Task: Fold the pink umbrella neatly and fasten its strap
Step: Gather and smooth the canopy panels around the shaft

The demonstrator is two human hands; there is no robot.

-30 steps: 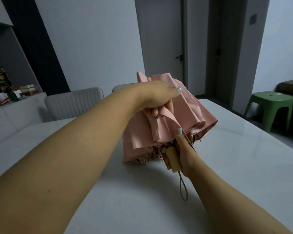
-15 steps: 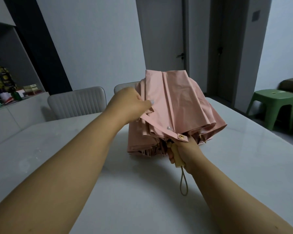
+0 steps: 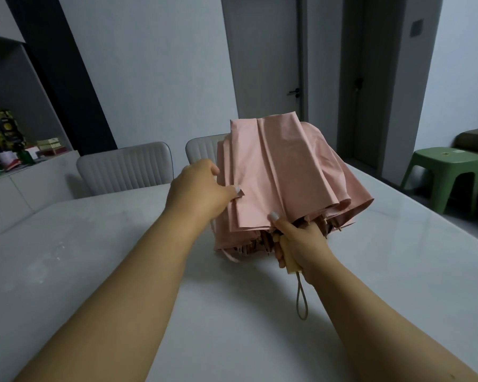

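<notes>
Crowding pink umbrella (image 3: 282,177): chairs (image 3: 126,168), green stool (image 3: 447,172).

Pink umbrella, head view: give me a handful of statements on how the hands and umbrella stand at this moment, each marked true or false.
1. The right hand grips the pale handle. True.
2. The left hand rests flat on the table. False: it pinches a fabric pleat at the side of the pink umbrella.
3. The canopy is rolled tight with its strap fastened round it. False: the folds hang loose and flared, and no fastened strap shows.
4. A cord loop hangs from the handle's end. True.
5. The green stool stands on the table. False: it stands on the floor, at the right.
</notes>
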